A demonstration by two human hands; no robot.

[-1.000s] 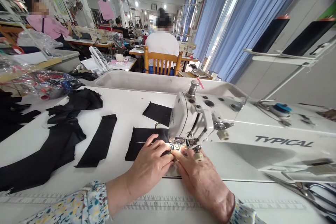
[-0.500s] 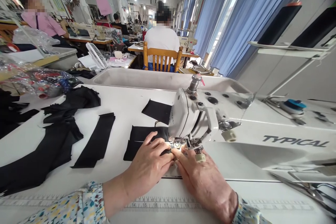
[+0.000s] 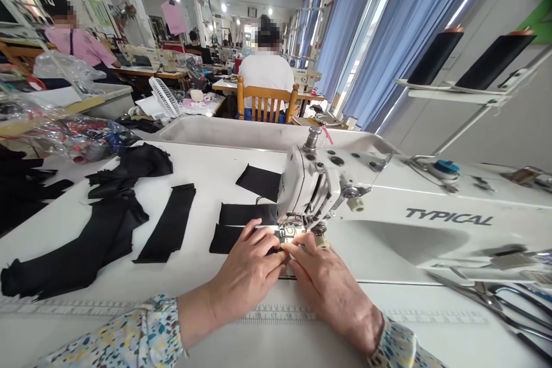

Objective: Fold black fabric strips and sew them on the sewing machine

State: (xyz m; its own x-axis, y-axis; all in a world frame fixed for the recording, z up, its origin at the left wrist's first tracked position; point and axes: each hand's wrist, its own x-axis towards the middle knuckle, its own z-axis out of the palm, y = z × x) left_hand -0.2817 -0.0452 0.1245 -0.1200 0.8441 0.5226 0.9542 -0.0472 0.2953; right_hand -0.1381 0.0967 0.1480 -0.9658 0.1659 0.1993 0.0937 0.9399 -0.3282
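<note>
My left hand lies flat on a piece of black fabric, pressing it down just left of the presser foot of a white sewing machine. My right hand rests on the table in front of the needle, its fingertips touching the fabric's edge beside the left hand's fingers. Both hands meet under the machine head, where a small lamp lights the fabric. The needle itself is hidden by the fingers and the foot.
Black fabric strips and a heap of black cloth lie on the white table to the left. Another black square lies behind the machine head. Scissors lie at the right. A seated person and a standing person are farther back.
The hands stay at the presser foot on the fabric. The view has shifted slightly; little else differs.
</note>
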